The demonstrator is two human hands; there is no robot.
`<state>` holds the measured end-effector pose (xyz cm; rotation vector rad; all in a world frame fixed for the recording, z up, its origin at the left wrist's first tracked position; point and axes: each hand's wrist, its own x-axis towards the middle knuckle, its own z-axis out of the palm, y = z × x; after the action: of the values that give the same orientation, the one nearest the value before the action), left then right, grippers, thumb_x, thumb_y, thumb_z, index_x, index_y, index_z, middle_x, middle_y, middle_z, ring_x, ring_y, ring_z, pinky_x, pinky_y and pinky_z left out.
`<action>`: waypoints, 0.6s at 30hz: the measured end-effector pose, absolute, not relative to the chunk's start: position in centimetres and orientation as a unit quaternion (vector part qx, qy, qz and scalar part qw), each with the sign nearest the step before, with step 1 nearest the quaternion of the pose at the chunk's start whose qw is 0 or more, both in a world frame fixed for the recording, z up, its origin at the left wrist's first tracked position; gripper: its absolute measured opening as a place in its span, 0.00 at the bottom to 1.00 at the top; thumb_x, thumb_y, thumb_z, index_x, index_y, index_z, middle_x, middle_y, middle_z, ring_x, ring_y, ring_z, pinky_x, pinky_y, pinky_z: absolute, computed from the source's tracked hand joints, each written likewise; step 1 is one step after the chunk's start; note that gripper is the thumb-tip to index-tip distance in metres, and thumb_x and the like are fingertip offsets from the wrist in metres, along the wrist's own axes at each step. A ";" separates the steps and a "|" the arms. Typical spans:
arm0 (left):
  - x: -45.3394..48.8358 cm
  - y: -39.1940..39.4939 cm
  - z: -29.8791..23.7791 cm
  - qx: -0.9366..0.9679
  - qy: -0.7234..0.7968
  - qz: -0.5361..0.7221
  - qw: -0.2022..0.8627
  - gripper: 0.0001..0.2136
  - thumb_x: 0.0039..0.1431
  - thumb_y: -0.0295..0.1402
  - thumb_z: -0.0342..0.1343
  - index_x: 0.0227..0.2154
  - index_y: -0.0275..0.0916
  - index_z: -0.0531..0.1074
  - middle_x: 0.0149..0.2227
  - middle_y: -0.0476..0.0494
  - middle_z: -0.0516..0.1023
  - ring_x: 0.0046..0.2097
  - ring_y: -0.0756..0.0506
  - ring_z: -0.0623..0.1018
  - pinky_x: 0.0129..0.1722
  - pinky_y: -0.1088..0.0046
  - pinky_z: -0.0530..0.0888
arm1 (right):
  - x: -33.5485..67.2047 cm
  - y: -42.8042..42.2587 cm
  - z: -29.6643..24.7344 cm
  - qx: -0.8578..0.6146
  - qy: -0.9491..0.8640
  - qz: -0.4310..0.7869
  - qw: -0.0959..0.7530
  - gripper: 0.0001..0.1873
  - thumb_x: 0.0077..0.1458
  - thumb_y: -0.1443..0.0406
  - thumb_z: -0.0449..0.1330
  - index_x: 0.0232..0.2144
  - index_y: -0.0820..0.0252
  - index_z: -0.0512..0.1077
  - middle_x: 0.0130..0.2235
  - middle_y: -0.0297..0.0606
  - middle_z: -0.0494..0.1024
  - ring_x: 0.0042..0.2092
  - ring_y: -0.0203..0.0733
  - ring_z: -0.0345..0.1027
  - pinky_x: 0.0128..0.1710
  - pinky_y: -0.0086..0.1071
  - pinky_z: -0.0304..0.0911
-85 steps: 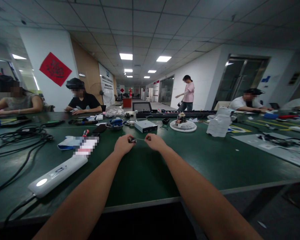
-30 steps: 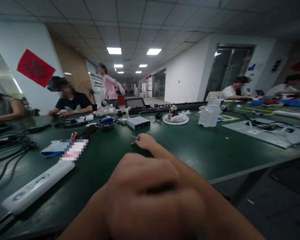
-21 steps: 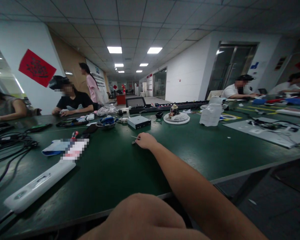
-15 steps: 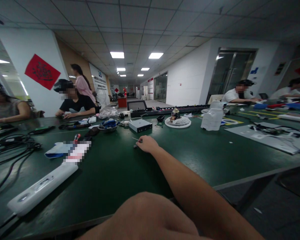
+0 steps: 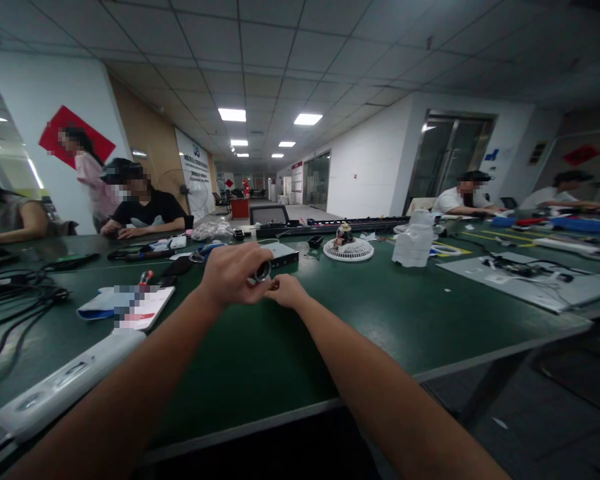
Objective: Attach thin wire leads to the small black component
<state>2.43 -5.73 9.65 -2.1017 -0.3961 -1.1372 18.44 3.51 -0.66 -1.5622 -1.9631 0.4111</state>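
My left hand (image 5: pixel 227 275) is raised over the green workbench (image 5: pixel 250 373), its fingers shut around a small dark cylindrical part (image 5: pixel 263 271) with a shiny metal rim. Just below and to the right, my right hand (image 5: pixel 286 291) pinches a thin metal pin (image 5: pixel 274 285), mostly hidden by the fingers. The two hands nearly touch, fingertips to the cylinder's end. Whether the pin enters the cylinder is too small to tell.
A silver box (image 5: pixel 282 253) lies just beyond my hands. Also on the bench are a small white fan (image 5: pixel 348 249), a white plastic wrap (image 5: pixel 413 245), a white power strip (image 5: pixel 65 390) and black cables (image 5: pixel 10 293). Co-workers sit along the far side.
My left hand has come down from near the camera and joined my right hand, with the dark cylinder in it. The person in pink has walked left behind the seated co-worker.
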 end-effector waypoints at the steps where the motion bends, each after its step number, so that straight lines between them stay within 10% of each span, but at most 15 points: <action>1: 1.5 -3.8 7.9 -0.816 -0.227 -0.426 0.319 0.10 0.50 0.34 0.52 0.36 0.38 0.69 0.30 0.45 0.76 0.29 0.47 0.75 0.29 0.73 0.70 | 18.6 3.7 -0.7 -0.588 -0.730 0.165 0.307 0.11 0.46 0.58 0.68 0.31 0.58 0.78 0.34 0.37 0.80 0.37 0.39 0.72 0.35 0.28 0.62; 7: -1.3 0.4 0.1 -0.808 -0.551 -0.172 0.116 0.09 0.51 0.35 0.52 0.37 0.42 0.69 0.33 0.43 0.78 0.34 0.40 0.78 0.31 0.68 0.70 | 18.6 4.2 -0.7 -0.545 -0.710 0.252 0.368 0.11 0.49 0.61 0.65 0.34 0.61 0.78 0.33 0.37 0.80 0.36 0.37 0.72 0.35 0.27 0.62; 18: -0.8 1.9 -0.8 -0.803 -0.526 -0.275 -0.051 0.18 0.47 0.39 0.63 0.39 0.40 0.66 0.36 0.44 0.79 0.37 0.44 0.78 0.32 0.73 0.69 | 17.6 3.6 -0.8 -0.480 -0.746 0.255 0.385 0.08 0.49 0.66 0.65 0.34 0.61 0.79 0.32 0.36 0.80 0.35 0.37 0.71 0.36 0.28 0.62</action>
<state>-0.84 1.88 -0.83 -2.6089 -1.7082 -0.8926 17.61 3.59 -0.84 -1.2234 -1.9008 0.6494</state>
